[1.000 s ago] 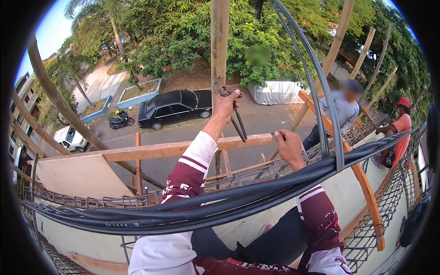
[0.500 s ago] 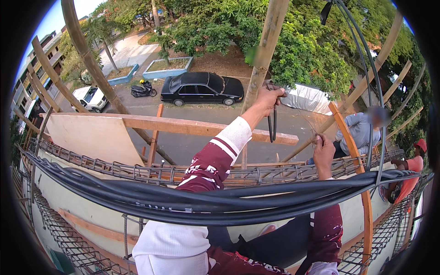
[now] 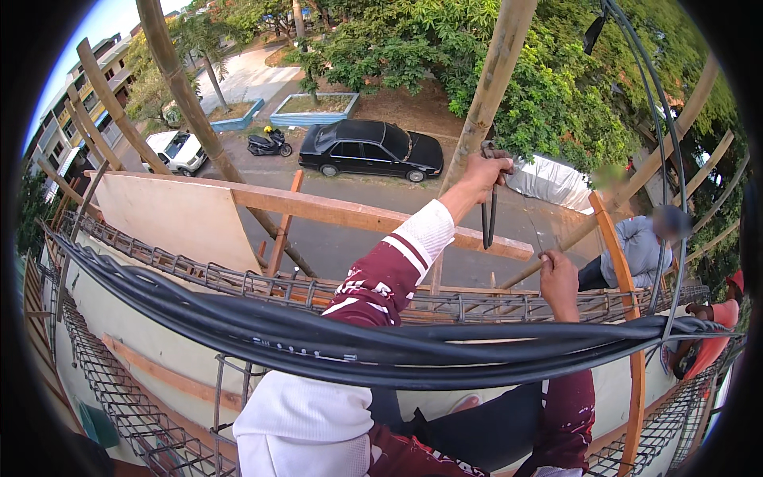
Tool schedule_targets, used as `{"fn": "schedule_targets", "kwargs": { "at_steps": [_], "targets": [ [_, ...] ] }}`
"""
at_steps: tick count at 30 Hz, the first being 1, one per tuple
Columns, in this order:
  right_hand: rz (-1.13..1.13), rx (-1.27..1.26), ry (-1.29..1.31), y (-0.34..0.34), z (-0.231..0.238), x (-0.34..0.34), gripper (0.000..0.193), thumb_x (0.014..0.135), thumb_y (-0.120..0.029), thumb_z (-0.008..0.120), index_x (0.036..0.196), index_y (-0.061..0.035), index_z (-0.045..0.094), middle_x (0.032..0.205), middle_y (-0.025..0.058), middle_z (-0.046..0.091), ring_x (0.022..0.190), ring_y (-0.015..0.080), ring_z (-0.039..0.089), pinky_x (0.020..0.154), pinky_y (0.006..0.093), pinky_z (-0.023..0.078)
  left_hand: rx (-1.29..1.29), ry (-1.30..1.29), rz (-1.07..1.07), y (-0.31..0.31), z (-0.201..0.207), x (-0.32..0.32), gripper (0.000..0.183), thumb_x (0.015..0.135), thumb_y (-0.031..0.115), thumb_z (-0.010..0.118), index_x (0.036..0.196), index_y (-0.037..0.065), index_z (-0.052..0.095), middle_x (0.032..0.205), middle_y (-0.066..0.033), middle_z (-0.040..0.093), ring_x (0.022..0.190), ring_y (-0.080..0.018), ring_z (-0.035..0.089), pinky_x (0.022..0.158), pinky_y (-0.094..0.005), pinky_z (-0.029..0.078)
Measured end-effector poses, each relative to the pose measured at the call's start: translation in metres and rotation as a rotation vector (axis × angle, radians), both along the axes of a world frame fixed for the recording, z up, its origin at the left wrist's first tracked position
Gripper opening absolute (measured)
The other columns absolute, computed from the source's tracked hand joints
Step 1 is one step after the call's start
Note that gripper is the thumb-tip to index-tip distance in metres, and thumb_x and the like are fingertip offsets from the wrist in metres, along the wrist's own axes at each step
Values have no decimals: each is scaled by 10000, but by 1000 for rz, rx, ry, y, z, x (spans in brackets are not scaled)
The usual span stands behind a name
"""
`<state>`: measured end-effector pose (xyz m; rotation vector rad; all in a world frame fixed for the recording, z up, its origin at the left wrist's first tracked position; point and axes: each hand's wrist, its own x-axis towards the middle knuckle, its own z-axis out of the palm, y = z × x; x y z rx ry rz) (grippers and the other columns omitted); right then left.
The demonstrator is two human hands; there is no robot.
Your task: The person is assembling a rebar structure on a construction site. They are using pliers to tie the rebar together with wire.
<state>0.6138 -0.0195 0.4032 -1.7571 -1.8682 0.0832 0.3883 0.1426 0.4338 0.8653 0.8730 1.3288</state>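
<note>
Several bamboo poles (image 3: 497, 79): slant upward across the frame, the nearest rising from the centre to the top edge.
Black cable bundle (image 3: 445, 355): sags across the lower middle, from the left side to the right.
Timber beam (image 3: 358, 213): runs from upper left to right of centre, where its free end stops.
Left hand (image 3: 486, 176): upper centre, in front of the nearest pole and above the beam's right end; fingers curled closed, no gap showing, around the top of a dark loop (image 3: 487, 219). Whether the hand touches the pole, I cannot tell.
Right hand (image 3: 559, 278): right of centre, lower than the other, just beyond the beam's end; thumb and forefinger meet in a pinch, seemingly on a thin wire (image 3: 532, 225).
Dark loop: hangs below the left fist, long axis near upright, crossing in front of the beam; the right hand is apart, to its lower right.
Thin wire: faint, slanting up and left from the right fingertips toward the left hand; its upper end is lost near that fist.
</note>
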Motion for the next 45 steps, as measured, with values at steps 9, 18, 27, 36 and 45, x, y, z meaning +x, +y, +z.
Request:
{"fn": "schedule_targets", "kwargs": {
  "at_steps": [9,18,27,36,45],
  "targets": [
    [-72,-205,-65,11,-23,20,152,939,-159,604,1003,-51,690,870,218,697,865,431,666,737,506,503,99,145,-168,-6,1,8,158,903,175,728,957,48,652,820,-79,739,505,-102,544,422,-255,357],
    [443,-303,132,-48,55,-35,343,918,-242,700,1122,30,660,986,204,700,930,352,683,815,414,526,111,230,-52,5,-6,4,142,905,159,715,922,31,655,828,-78,727,509,-106,534,464,-263,416],
    [1483,-697,837,-136,142,-77,447,923,-366,724,1176,0,674,974,120,678,915,239,646,835,349,496,63,252,-100,-1,-4,7,140,905,197,716,923,66,672,848,-65,736,511,-94,546,441,-262,380],
    [1691,-440,1198,-164,152,-80,375,835,-329,824,899,29,735,860,137,712,780,284,667,668,381,512,72,220,-140,5,-13,14,121,923,151,694,914,64,610,860,-92,733,495,-84,541,373,-216,352],
    [1661,-480,1078,-166,160,-69,319,934,-279,725,879,35,710,842,146,677,783,297,648,692,396,499,80,106,-152,17,-31,22,125,917,158,704,935,69,619,860,-86,733,499,-92,542,376,-218,344]
  ]
}}
